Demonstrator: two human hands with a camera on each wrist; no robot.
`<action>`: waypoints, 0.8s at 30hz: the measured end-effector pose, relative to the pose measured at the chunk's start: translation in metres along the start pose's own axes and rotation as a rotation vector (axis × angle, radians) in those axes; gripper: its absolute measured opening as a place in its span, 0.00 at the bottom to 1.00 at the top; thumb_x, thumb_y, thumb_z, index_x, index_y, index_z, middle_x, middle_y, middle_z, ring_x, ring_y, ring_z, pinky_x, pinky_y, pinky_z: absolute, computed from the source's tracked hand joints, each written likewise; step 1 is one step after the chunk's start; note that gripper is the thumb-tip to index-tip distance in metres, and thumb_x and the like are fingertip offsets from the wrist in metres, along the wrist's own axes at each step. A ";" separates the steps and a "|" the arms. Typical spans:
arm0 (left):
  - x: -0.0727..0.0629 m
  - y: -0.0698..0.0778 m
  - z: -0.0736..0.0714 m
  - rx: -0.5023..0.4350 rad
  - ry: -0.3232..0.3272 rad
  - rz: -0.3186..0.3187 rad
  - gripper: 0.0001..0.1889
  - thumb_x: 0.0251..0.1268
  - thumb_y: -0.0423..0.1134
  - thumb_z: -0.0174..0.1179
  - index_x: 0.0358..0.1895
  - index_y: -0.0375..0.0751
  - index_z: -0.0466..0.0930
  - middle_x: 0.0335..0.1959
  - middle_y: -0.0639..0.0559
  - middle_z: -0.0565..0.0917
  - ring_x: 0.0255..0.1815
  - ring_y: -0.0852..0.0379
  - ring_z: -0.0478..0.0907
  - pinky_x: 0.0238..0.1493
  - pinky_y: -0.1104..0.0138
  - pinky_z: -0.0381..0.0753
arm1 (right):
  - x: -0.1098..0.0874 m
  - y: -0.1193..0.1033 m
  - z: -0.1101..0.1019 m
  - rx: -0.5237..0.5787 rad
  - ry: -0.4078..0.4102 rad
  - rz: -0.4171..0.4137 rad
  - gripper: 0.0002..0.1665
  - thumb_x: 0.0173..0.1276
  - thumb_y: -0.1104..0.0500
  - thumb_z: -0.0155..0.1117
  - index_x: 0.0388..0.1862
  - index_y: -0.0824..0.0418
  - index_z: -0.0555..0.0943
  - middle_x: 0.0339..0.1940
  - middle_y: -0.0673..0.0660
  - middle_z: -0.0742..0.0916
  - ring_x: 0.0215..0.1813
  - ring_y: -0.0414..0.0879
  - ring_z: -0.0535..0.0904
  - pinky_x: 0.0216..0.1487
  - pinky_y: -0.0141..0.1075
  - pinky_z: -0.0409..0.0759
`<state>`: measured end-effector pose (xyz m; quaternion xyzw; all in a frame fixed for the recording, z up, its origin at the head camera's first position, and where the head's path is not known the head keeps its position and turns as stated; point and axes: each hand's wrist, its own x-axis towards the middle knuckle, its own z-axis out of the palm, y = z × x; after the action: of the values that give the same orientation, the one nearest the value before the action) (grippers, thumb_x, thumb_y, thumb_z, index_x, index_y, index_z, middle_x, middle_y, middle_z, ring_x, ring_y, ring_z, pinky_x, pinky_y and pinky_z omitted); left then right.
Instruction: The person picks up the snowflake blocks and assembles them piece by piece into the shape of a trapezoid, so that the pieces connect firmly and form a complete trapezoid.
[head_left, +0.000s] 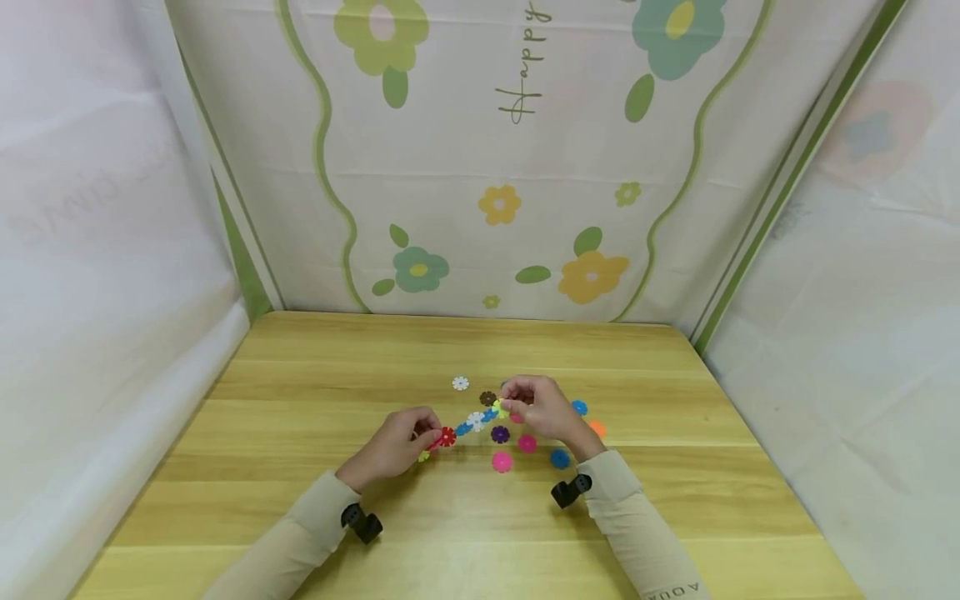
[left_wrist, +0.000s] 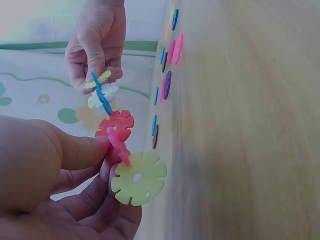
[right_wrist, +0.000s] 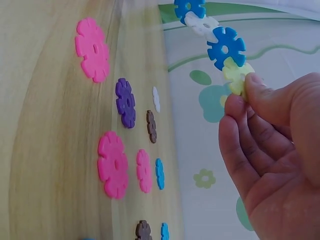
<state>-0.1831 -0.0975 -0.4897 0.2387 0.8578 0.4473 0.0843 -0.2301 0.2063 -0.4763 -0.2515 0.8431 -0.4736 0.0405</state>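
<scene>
A chain of notched plastic flower-shaped discs stretches between the two hands above the table. My left hand [head_left: 393,442] pinches it near its left end, thumb at the pink disc [left_wrist: 119,146] and the red disc [head_left: 447,437]. Beyond those fingers a pale yellow disc [left_wrist: 138,178] sticks out as the end piece. Blue discs and a white disc [head_left: 476,421] make up the middle, slotted edge to edge. At the other end, my right hand [head_left: 542,408] grips a yellow disc [right_wrist: 235,77] between thumb and forefinger, joined to a blue disc [right_wrist: 226,48].
Loose discs lie flat on the wooden table [head_left: 262,467], mostly below and around the right hand: a purple disc [head_left: 500,434], a pink disc [head_left: 502,462], a blue disc [head_left: 560,458], an orange disc [head_left: 597,428] and a white disc [head_left: 461,383]. Printed fabric walls enclose the table.
</scene>
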 end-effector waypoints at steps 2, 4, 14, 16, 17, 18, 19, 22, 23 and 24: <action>0.000 0.000 0.000 0.000 0.007 0.001 0.05 0.81 0.35 0.58 0.42 0.42 0.83 0.34 0.47 0.85 0.32 0.57 0.79 0.34 0.69 0.80 | 0.000 0.000 0.001 -0.005 0.010 0.000 0.03 0.78 0.61 0.67 0.42 0.56 0.86 0.36 0.58 0.88 0.37 0.70 0.83 0.32 0.31 0.81; 0.000 0.001 0.000 0.001 0.012 0.003 0.05 0.81 0.34 0.59 0.42 0.42 0.83 0.34 0.47 0.85 0.32 0.57 0.79 0.34 0.69 0.80 | 0.000 -0.001 0.002 -0.015 0.018 -0.008 0.02 0.77 0.60 0.68 0.43 0.57 0.87 0.36 0.57 0.88 0.37 0.68 0.84 0.33 0.32 0.81; 0.001 0.007 0.002 0.033 0.086 0.032 0.06 0.80 0.33 0.60 0.41 0.40 0.84 0.32 0.49 0.84 0.29 0.60 0.75 0.31 0.70 0.77 | 0.000 -0.008 0.010 -0.026 0.082 -0.016 0.05 0.78 0.62 0.66 0.39 0.55 0.86 0.32 0.65 0.88 0.27 0.47 0.80 0.29 0.33 0.79; 0.002 0.008 0.002 0.025 0.092 0.024 0.05 0.79 0.33 0.60 0.41 0.41 0.84 0.32 0.49 0.85 0.29 0.61 0.76 0.32 0.70 0.78 | 0.000 -0.009 0.011 -0.024 0.098 -0.013 0.05 0.78 0.63 0.66 0.39 0.56 0.86 0.32 0.66 0.88 0.27 0.47 0.80 0.29 0.32 0.79; 0.002 0.008 0.002 0.021 0.087 0.017 0.05 0.79 0.33 0.61 0.41 0.41 0.85 0.32 0.50 0.85 0.29 0.61 0.76 0.32 0.70 0.78 | 0.000 -0.009 0.011 -0.024 0.102 -0.014 0.05 0.78 0.63 0.66 0.39 0.57 0.86 0.31 0.66 0.88 0.27 0.47 0.80 0.29 0.33 0.80; 0.002 0.007 0.001 0.014 0.078 0.012 0.05 0.79 0.33 0.61 0.41 0.41 0.85 0.32 0.50 0.85 0.29 0.60 0.77 0.32 0.69 0.79 | 0.000 -0.010 0.012 -0.023 0.102 -0.013 0.05 0.77 0.63 0.67 0.39 0.57 0.86 0.31 0.65 0.88 0.27 0.47 0.80 0.29 0.33 0.80; 0.002 0.006 0.001 0.005 0.066 0.006 0.05 0.79 0.33 0.61 0.41 0.42 0.85 0.33 0.50 0.85 0.30 0.60 0.77 0.32 0.69 0.79 | 0.001 -0.010 0.012 -0.021 0.100 -0.010 0.04 0.77 0.64 0.67 0.39 0.57 0.86 0.31 0.63 0.88 0.28 0.47 0.81 0.29 0.33 0.81; 0.003 0.003 0.000 -0.033 0.024 -0.008 0.05 0.79 0.34 0.61 0.42 0.41 0.85 0.33 0.49 0.85 0.31 0.58 0.78 0.32 0.68 0.80 | 0.001 -0.008 0.011 -0.014 0.082 0.010 0.03 0.76 0.64 0.68 0.40 0.58 0.87 0.32 0.59 0.88 0.30 0.47 0.82 0.31 0.32 0.82; 0.003 0.001 0.000 -0.047 0.012 -0.012 0.05 0.80 0.35 0.61 0.42 0.41 0.85 0.34 0.49 0.85 0.32 0.57 0.79 0.33 0.68 0.80 | 0.001 -0.008 0.010 -0.008 0.074 0.018 0.03 0.76 0.64 0.68 0.40 0.58 0.87 0.33 0.58 0.88 0.30 0.46 0.82 0.32 0.32 0.83; 0.004 0.000 0.000 -0.062 0.000 -0.014 0.05 0.80 0.35 0.60 0.43 0.41 0.85 0.34 0.49 0.85 0.32 0.57 0.79 0.33 0.68 0.81 | 0.001 -0.007 0.010 0.001 0.066 0.026 0.03 0.76 0.64 0.68 0.41 0.58 0.87 0.33 0.57 0.88 0.31 0.46 0.82 0.32 0.32 0.83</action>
<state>-0.1864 -0.0960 -0.4893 0.2297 0.8453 0.4730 0.0948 -0.2256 0.1949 -0.4758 -0.2246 0.8471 -0.4813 0.0191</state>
